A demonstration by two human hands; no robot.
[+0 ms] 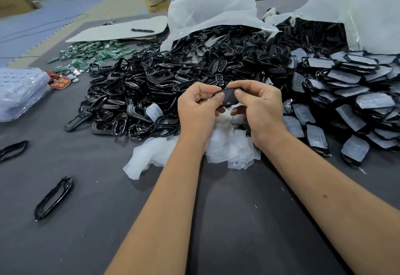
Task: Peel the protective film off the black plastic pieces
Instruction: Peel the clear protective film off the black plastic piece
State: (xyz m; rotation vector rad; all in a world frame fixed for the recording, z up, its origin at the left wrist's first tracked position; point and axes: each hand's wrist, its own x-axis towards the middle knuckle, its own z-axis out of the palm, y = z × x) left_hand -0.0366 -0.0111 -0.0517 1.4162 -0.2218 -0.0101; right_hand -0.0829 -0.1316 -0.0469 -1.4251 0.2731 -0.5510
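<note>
Black plastic piece (227,98) — held up between both hands, above the heap of peeled film (225,144) that lies on the table (216,220).

Head view. The piece is the landmark for all below. Its long axis runs left–right across the view, one end at each hand. Left hand (198,105) pinches the left end: thumb on the near face, fingers curled round the far edge. Right hand (258,106) pinches the right end the same way, thumb on the near face just beside the left thumb. Both hands are touching the piece, neither nearer than the other. Whether film remains on the piece I cannot tell; the face between the thumbs looks dark and slightly matte.

Right of the piece: stack of film-covered pieces (350,101), pale faces up, spilling from a clear bag (357,12). Left of and behind the piece: pile of bare black frames (134,92), fed from a second bag (207,12). Far left of the piece: green circuit boards (95,54).

Judgement: the step is finding or lifting a film edge. As the piece lies crosswise, a peel would run along the long axis — one hand anchoring its end, the other pulling.
</note>
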